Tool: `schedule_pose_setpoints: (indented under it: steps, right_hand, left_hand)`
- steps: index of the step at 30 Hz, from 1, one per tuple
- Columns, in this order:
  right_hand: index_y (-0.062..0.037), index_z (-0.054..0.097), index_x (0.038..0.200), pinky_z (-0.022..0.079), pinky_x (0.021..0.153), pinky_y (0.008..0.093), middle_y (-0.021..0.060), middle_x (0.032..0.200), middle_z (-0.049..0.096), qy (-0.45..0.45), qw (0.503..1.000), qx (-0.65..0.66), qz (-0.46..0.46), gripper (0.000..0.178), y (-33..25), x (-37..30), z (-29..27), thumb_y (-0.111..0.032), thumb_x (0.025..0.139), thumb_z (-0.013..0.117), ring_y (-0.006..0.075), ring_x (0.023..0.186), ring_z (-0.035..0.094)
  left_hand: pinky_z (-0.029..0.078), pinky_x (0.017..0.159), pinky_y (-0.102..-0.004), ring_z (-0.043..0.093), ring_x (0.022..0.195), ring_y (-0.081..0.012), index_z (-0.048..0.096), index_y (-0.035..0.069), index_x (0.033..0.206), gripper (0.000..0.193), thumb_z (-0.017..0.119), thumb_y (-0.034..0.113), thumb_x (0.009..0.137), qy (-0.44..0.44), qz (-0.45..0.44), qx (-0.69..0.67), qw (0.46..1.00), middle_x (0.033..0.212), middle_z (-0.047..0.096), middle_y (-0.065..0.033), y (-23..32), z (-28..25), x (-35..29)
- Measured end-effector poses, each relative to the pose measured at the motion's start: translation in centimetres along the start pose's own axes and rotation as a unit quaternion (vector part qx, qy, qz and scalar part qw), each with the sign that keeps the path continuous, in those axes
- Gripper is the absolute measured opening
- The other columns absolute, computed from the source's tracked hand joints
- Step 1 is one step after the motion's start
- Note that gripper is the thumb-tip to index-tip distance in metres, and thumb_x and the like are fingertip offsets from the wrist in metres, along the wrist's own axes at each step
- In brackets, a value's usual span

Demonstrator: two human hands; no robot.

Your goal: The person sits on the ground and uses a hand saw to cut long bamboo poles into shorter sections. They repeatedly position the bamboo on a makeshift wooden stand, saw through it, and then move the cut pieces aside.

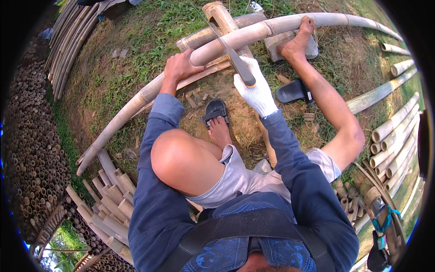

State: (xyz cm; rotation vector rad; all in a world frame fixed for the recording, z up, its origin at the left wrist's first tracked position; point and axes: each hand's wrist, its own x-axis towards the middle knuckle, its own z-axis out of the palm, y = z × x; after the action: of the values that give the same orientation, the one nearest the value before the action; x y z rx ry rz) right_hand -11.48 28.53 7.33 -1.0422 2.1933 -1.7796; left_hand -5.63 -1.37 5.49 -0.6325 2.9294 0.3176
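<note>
A long pale bamboo pole runs across in front of me, bent by the lens. My bare left hand wraps over it left of the middle. In a white knitted glove, my right hand grips the grey and yellow handle of a handsaw. The thin blade of this saw slants up and away across the pole, right of my left hand. Whether its teeth are in the bamboo, I cannot tell. My bare right foot presses on the pole farther right.
Under the pole lie a shorter bamboo length, an upright-slanting bamboo post and a stone block. An empty black sandal sits on the dirt. Cut bamboo is stacked left and right, with long poles far left.
</note>
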Motion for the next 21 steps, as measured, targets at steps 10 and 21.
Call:
schedule_pose_setpoints:
  steps: [10, 21]
  right_hand:
    - [0.0015, 0.050, 0.154, 0.053, 0.108, 0.0425, 0.0203, 0.133, 0.063, -0.078, 0.985, -0.127, 0.090, 0.061, -9.9, -19.3, -8.6, -0.004, 0.096, 0.067, 0.0316, 0.121, 0.067]
    - [0.0004, 0.054, 0.144, 0.049, 0.111, 0.0362, 0.0166, 0.133, 0.062, -0.042, 0.999, -0.028, -0.009, 0.049, 0.3, -2.3, 0.8, -0.002, 0.099, 0.071, 0.0292, 0.123, 0.065]
  left_hand:
    - [0.061, 0.093, -0.0547, 0.077, 0.102, -0.0442, 0.070, 0.007, 0.138, 0.084, 0.085, 0.061, 0.075, 0.037, -0.001, -0.039, 0.999, 0.109, 0.081, -0.0254, -2.2, 1.3, -2.7]
    - [0.062, 0.088, -0.0561, 0.078, 0.099, -0.0451, 0.070, 0.009, 0.135, 0.079, 0.089, 0.057, 0.075, 0.064, 0.037, -0.033, 0.997, 0.105, 0.081, -0.0238, -0.7, 3.6, -3.5]
